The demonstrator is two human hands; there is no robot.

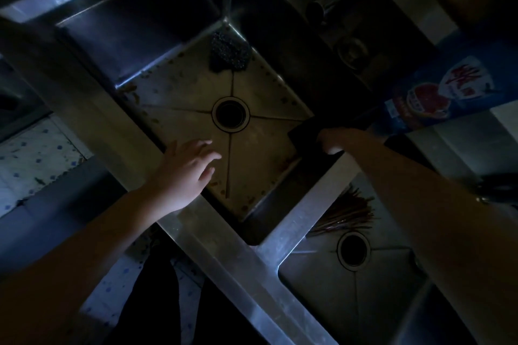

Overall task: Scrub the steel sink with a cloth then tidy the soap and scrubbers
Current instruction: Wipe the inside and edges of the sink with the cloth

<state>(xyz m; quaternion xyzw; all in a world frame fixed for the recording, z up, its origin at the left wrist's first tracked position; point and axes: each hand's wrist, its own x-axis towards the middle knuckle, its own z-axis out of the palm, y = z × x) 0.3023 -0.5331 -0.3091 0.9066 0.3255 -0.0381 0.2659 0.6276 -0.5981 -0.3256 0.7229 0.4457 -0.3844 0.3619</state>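
The steel sink basin (179, 87) fills the middle of the dim head view, its floor speckled with brown spots around the round drain (230, 114). A dark steel-wool scrubber (228, 52) lies in the far corner of the basin. My right hand (337, 140) grips a dark flat cloth or pad (304, 133) against the basin's right side. Over the near part of the basin, above the front rim, hovers my left hand (186, 172), fingers spread and holding nothing.
A second basin (372, 288) with its own drain lies at the lower right, with a bundle of chopsticks (346, 214) in it. A blue detergent bag (445, 92) stands on the right ledge. The faucet (330, 0) is at the back. Tiled floor shows at left.
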